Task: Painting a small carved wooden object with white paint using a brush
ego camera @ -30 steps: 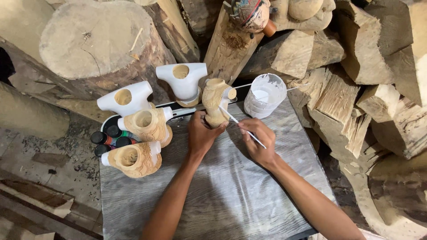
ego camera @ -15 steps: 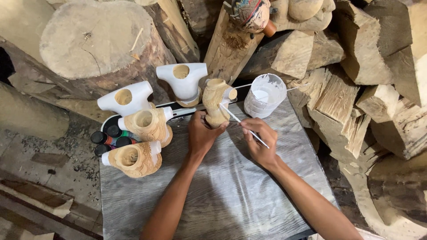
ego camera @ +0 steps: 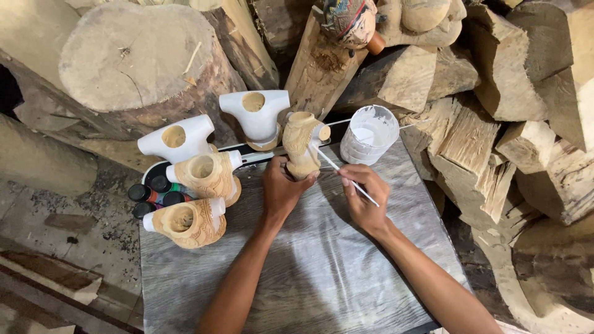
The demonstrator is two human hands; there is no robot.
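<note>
My left hand (ego camera: 283,185) grips the base of an upright carved wooden torso (ego camera: 301,141) of bare wood with one white-painted arm stub. My right hand (ego camera: 363,196) holds a thin white brush (ego camera: 342,171), its tip touching the torso's right side. A cup of white paint (ego camera: 369,133) stands just right of the torso. Both forearms reach in over a grey wood-grain board (ego camera: 309,272).
Two white-painted torsos (ego camera: 178,138) (ego camera: 257,114) and two bare carved ones (ego camera: 207,175) (ego camera: 185,221) rest at the board's left. Small dark paint bottles (ego camera: 154,193) sit beside them. A large log stump (ego camera: 133,59) and split wood chunks (ego camera: 507,124) ring the board.
My right hand has shifted slightly with the brush against the torso. My left hand keeps its grip; nothing else has moved.
</note>
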